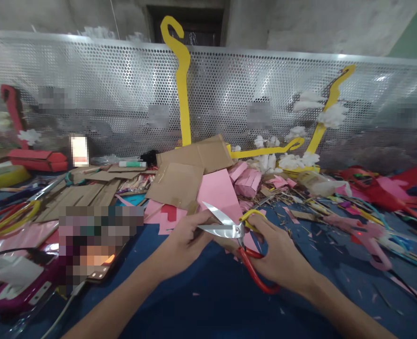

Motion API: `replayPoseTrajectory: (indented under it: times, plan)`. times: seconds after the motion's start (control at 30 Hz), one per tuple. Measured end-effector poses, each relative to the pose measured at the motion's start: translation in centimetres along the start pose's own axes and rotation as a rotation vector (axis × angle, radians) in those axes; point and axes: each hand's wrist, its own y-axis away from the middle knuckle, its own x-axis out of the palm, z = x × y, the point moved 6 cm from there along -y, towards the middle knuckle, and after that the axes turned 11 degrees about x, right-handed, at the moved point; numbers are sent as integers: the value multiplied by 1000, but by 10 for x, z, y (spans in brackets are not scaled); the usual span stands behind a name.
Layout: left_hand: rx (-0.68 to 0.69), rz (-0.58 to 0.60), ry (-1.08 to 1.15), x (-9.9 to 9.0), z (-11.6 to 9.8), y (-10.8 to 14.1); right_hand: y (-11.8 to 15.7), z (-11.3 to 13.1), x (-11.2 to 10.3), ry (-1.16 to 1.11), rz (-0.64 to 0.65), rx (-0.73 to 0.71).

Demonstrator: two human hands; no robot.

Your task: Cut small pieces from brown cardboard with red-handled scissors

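Both forearms come in low over the blue surface [194,313], slanting up from its near side and converging on the middle, where the two hands nearly meet. The right hand [282,252] is curled around the handles of a pair of scissors [238,230], with the yellow loop at its upper side and the red loop below, reaching under the palm. The scissors are held above the middle of the surface, their blades parted and the tips pointing left, across the left hand [185,240]. That hand is turned inward from a fairly straight wrist, with bent fingers drawn close together behind the blades; whether it pinches anything cannot be told, because the blades cover the fingertips.

Just beyond the hands, a pink sheet [219,190] lies beside overlapping pieces of brown cardboard [175,186]. Farther back, a yellow hook-topped strip [183,103] stands upright near the far edge of the surface, in front of a perforated metal panel [225,84]. On the right part of the surface lies a pink glue gun [365,230], well apart from the right hand, with paper scraps scattered between. Toward the near left corner sits a purple power strip [17,289] bearing a white plug [15,270].
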Motion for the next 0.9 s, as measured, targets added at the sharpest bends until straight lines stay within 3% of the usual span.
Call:
replayPoseTrajectory:
  times: [0.63, 0.9]
  plan:
    - [23, 68, -74, 4, -5, 0, 0, -4, 4, 15, 49, 33]
    - [-16, 105, -40, 7, -10, 0, -3, -5, 4, -24, 6, 16]
